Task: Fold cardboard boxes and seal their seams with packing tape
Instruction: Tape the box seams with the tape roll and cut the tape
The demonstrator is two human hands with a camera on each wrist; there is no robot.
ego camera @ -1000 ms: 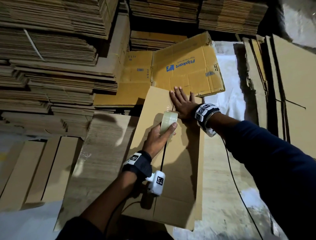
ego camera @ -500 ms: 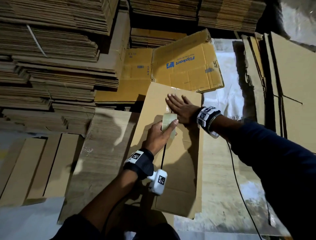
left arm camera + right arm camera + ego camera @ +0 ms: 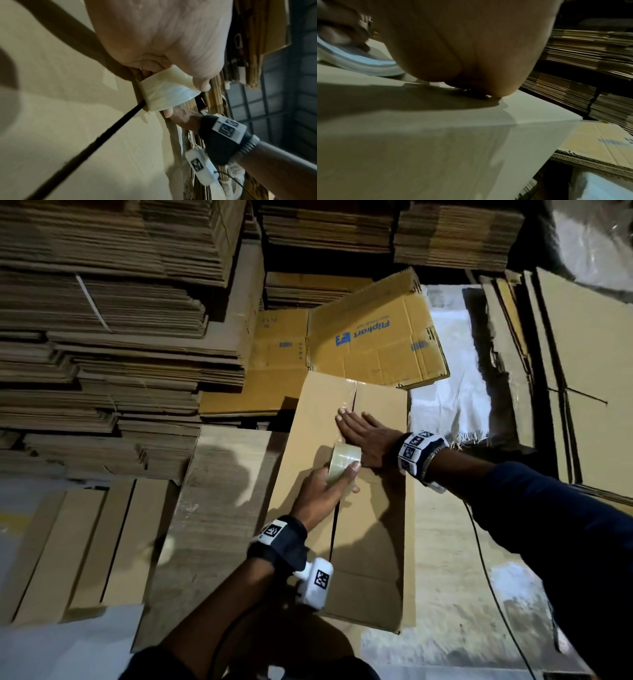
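- Stacks (image 3: 113, 313) of flattened cardboard rise beyond and to one side of the box; a printed flat carton (image 3: 373, 337) lies just past its far end.
- The box (image 3: 373, 542) lies in front of the person, its centre seam (image 3: 334, 529) running away from them. The far stretch of the seam looks glossy with tape; the near stretch shows as an open dark gap.
- The right hand (image 3: 368, 440) lies flat on the box beside the seam, fingers straight and pressing, gripping nothing.
- The left hand (image 3: 322, 491) curls round the roll (image 3: 342, 463), thumb and fingers pinching its sides, just nearer the person than the right hand and on the seam.
- Risks, as I judge them: if the roll drifts off the seam line, the tape will catch only one flap. If the right hand eases off, the flaps could spread and the tape wrinkle or bridge the gap. A loose pinch could let the roll spin and slacken the strip.
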